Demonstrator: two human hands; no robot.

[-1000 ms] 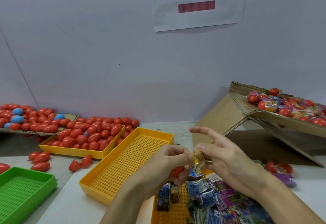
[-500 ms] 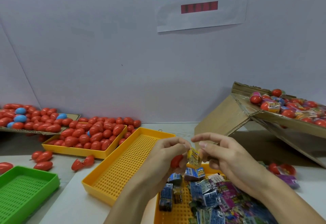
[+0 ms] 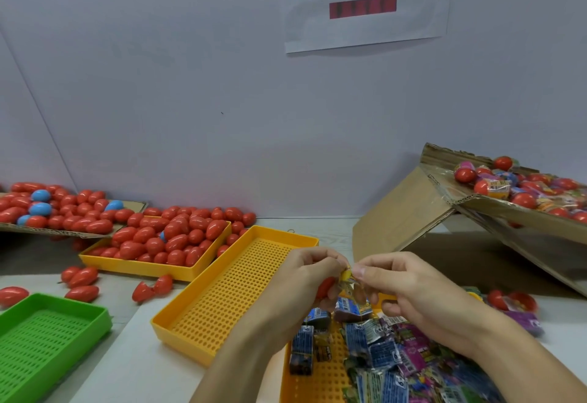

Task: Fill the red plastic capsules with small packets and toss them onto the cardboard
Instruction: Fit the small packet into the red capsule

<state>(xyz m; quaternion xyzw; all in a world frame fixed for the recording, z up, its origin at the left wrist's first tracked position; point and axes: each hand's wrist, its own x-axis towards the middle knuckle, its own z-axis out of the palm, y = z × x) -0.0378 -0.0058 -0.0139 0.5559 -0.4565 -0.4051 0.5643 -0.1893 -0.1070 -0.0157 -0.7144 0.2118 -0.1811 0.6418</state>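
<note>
Stuffing step — left hand (image 3: 305, 271) grips a red plastic capsule half (image 3: 324, 286), right hand (image 3: 409, 282) pinches a small yellow foil packet (image 3: 345, 276) at its mouth, over the packet tray's far edge; next: push in, cap, toss w/ aim onto the cardboard sheet (image 3: 495, 212).

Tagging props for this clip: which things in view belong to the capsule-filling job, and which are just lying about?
In the job:
- left hand holding a red capsule
- right hand pinching a small yellow packet
- tray of packets
- cardboard holding filled capsules

Lying about:
- empty yellow tray
- green tray
- paper sign
</note>
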